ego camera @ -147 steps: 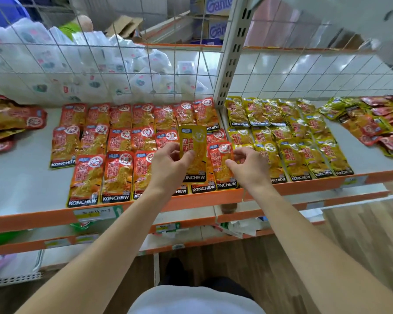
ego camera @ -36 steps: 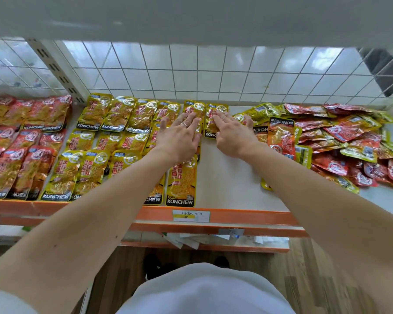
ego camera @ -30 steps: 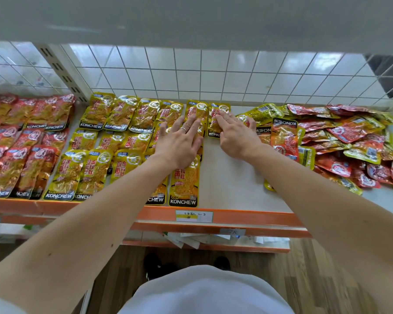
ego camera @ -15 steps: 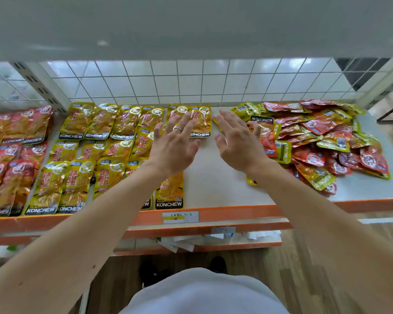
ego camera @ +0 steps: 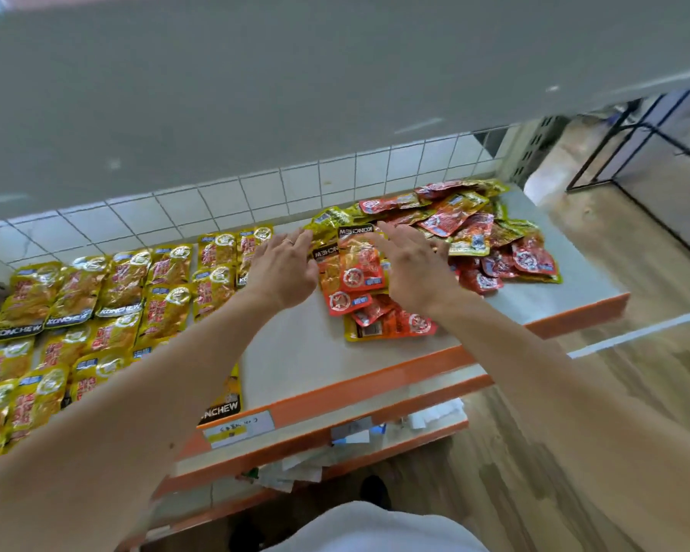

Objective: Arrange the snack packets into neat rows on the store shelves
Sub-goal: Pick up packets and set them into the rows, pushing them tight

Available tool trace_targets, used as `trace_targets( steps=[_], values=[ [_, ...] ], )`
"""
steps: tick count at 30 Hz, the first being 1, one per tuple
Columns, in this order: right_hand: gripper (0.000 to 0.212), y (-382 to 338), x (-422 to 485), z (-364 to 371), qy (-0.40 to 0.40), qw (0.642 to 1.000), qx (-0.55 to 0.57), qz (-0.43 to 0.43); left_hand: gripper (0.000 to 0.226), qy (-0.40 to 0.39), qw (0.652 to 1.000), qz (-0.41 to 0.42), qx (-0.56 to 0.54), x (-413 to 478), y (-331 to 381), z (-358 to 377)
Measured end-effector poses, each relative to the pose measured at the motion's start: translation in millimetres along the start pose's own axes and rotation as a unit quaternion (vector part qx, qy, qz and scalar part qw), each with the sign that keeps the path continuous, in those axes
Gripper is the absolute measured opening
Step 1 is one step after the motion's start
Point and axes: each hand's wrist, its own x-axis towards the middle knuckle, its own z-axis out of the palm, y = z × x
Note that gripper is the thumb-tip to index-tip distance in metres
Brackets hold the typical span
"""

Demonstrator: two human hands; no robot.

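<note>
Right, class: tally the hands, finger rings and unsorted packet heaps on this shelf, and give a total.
hands: 2 (left hand, right hand)
ring: 1
unsorted heap: 1
Total: 4

The left arm (ego camera: 136, 392) hides several yellow packets (ego camera: 164, 308); the right hand (ego camera: 411, 272) covers part of the pile (ego camera: 455, 225).

Both of my bare arms reach forward side by side, forearms stretching in from the lower corners of the head view and converging toward the middle. My left hand (ego camera: 283, 270) is palm down, fingers straight and close together. My right hand (ego camera: 413, 268), near it, is also palm down, fingers extended and slightly spread.
</note>
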Motion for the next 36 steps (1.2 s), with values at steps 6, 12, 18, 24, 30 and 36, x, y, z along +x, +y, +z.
trace_targets(
  steps=[6,12,18,24,30,36],
  values=[
    [0.083,-5.8,29.6,-6.7,-0.147,0.957,-0.183,-0.169,0.061,-0.049,0.997,-0.037,0.047,33.4,-0.7,-3.8],
    [0.077,13.4,29.0,-13.3,-0.133,0.957,-0.216,-0.139,0.049,0.079,0.996,-0.028,-0.013,17.6,18.9,20.5],
    [0.079,25.1,26.7,-19.9,-0.125,0.967,-0.175,-0.135,0.051,0.127,0.989,-0.043,-0.065,12.6,26.2,26.0],
    [0.057,29.3,24.0,-23.5,-0.005,0.976,-0.16,-0.15,0.024,0.221,0.942,-0.01,-0.254,2.3,15.0,19.5],
    [0.03,36.1,11.6,-33.7,0.204,0.968,-0.027,-0.146,0.006,0.206,0.776,-0.106,-0.587,-36.8,6.1,-28.9],
    [0.017,-11.6,5.0,-32.6,0.116,0.93,0.344,-0.051,0.015,0.207,0.716,-0.12,-0.656,-89.1,-9.8,-53.6]
  ],
)
